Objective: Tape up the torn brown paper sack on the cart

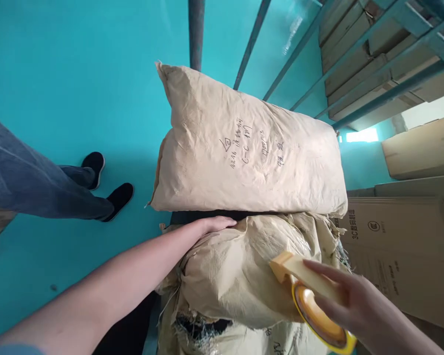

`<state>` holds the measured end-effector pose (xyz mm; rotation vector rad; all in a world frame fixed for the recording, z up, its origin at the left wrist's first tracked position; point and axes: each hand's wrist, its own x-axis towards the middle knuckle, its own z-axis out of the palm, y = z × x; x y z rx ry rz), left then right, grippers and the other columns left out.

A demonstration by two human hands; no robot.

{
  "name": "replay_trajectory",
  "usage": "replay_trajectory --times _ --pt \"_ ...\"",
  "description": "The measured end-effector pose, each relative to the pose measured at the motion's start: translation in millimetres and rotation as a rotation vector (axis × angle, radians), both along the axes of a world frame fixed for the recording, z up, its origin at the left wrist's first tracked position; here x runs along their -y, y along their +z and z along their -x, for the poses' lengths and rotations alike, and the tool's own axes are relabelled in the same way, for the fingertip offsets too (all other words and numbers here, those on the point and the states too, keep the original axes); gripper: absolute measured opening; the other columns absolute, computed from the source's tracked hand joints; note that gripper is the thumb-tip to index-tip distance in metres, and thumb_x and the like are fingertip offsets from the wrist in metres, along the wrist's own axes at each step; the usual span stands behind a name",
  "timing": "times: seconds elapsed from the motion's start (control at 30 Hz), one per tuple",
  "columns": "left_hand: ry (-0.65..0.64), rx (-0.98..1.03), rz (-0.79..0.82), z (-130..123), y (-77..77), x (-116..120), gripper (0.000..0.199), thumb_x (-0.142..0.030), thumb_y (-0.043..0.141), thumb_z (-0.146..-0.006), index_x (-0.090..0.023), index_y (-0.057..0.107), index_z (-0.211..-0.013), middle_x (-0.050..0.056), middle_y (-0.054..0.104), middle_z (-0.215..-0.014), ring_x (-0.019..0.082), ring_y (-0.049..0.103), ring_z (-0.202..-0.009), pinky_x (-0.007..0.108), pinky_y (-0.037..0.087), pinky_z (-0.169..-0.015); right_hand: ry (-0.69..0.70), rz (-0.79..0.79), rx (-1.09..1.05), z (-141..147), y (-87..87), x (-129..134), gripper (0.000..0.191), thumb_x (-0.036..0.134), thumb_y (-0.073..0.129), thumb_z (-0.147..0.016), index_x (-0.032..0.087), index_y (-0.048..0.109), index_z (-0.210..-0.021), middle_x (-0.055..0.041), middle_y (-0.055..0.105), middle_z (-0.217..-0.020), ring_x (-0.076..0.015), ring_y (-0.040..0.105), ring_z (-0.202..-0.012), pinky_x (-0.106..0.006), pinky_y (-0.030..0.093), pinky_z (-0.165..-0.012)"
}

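Floor: teal, with stacked sacks (pixel 244 148)
Left hand (pixel 216 224): flat and open on the lower sack (pixel 244 266)
Right hand (pixel 358 305): gripping a yellow tape roll (pixel 311 296)

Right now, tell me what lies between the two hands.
In the head view, the crumpled woven sack fills the stretch between the left hand, resting on its top, and the right hand holding the yellow tape roll.
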<state>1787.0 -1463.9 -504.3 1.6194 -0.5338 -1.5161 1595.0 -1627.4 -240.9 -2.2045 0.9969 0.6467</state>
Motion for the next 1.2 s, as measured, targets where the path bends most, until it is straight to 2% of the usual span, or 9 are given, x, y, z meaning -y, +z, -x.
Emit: replay_trajectory --times 0.07,0.13,0.23,0.33,0.5,0.67,0.9,1.07,1.2 --pt "-0.111 0.032 0.006 9.7 25.9 -0.6 0.067 -0.068 0.054 -0.088 -0.015 0.067 -0.126 0.014 0.064 -0.136 0.033 0.054 -0.131 0.045 0.039 -0.112 -0.173 0.005 0.032 42.9 12.7 -7.7 0.050 0.041 0.068 -0.073 0.028 0.073 -0.120 -0.0028 0.078 -0.079 -0.0200 0.071 -0.063 -0.025 0.056 -0.054" --pt "-0.244 0.163 -0.007 27.1 52.4 3.3 0.098 -0.077 0.055 -0.082 -0.009 0.042 -0.151 0.020 0.033 -0.161 0.037 0.026 -0.151 0.049 0.019 -0.123 -0.304 -0.019 0.080 78.3 17.9 -18.2 0.055 0.046 0.069 -0.072 0.027 0.071 -0.125 -0.0054 0.079 -0.089 -0.0219 0.073 -0.071 -0.025 0.058 -0.061" --pt "-0.439 0.526 0.024 63.0 85.6 8.3 0.113 -0.080 0.042 -0.086 -0.001 0.009 -0.159 0.024 -0.002 -0.165 0.036 -0.002 -0.155 0.053 0.007 -0.126 -0.389 -0.048 0.196 124.7 11.5 -34.7 0.058 0.052 0.069 -0.073 0.027 0.070 -0.126 -0.0091 0.079 -0.103 -0.0255 0.075 -0.083 -0.027 0.061 -0.068" --pt "-0.521 0.818 0.152 100.6 108.8 1.9 0.105 -0.068 0.044 -0.091 -0.001 0.000 -0.159 0.022 -0.010 -0.164 0.032 -0.008 -0.155 0.049 0.008 -0.127 -0.366 -0.046 0.275 170.2 -2.0 -51.6 0.054 0.052 0.068 -0.077 0.029 0.070 -0.126 -0.0096 0.077 -0.106 -0.0249 0.074 -0.084 -0.027 0.060 -0.068" --pt "-0.603 1.021 0.241 158.6 135.2 -25.2 0.102 -0.051 0.059 -0.084 -0.013 0.005 -0.162 0.018 -0.010 -0.165 0.037 -0.007 -0.154 0.054 0.006 -0.127 -0.170 0.118 0.339 221.3 -21.3 -86.0 0.059 0.032 0.066 -0.081 0.032 0.060 -0.139 -0.0033 0.066 -0.079 -0.0164 0.063 -0.061 -0.023 0.053 -0.054" --pt "-0.635 1.236 0.139 192.6 121.8 -39.8 0.101 -0.064 0.062 -0.077 -0.009 0.032 -0.157 0.021 0.006 -0.166 0.039 -0.008 -0.153 0.061 -0.002 -0.126 -0.176 0.223 0.428 235.5 -55.3 -113.6 0.062 0.021 0.057 -0.079 0.030 0.057 -0.141 -0.0055 0.065 -0.087 -0.0196 0.067 -0.073 -0.027 0.057 -0.062" --pt "-0.850 1.363 0.333 211.6 100.0 -41.4 0.079 -0.026 0.048 -0.085 -0.004 0.026 -0.158 0.012 0.015 -0.167 0.024 0.002 -0.156 0.042 0.003 -0.130 -0.133 0.195 0.374 239.9 -84.9 -115.4 0.066 0.017 0.061 -0.077 0.025 0.055 -0.142 -0.0092 0.067 -0.099 -0.0257 0.070 -0.086 -0.038 0.061 -0.075" --pt "-0.774 1.291 0.187 229.6 106.5 -35.0 0.093 -0.056 0.049 -0.088 0.002 0.024 -0.156 0.021 0.015 -0.165 0.030 0.009 -0.156 0.046 0.008 -0.129 -0.131 0.145 0.305 231.0 -86.2 -111.3 0.069 0.018 0.066 -0.076 0.027 0.054 -0.143 -0.0088 0.063 -0.097 -0.0272 0.068 -0.088 -0.038 0.058 -0.074" --pt "-0.813 1.275 0.117 234.0 106.3 -33.7 0.131 -0.089 0.052 -0.069 0.003 0.019 -0.157 0.024 0.010 -0.165 0.035 0.003 -0.155 0.050 0.005 -0.129 -0.184 0.111 0.323 226.6 -85.5 -111.1 0.066 0.021 0.065 -0.079 0.026 0.053 -0.144 -0.0078 0.061 -0.095 -0.0259 0.066 -0.088 -0.037 0.055 -0.075"
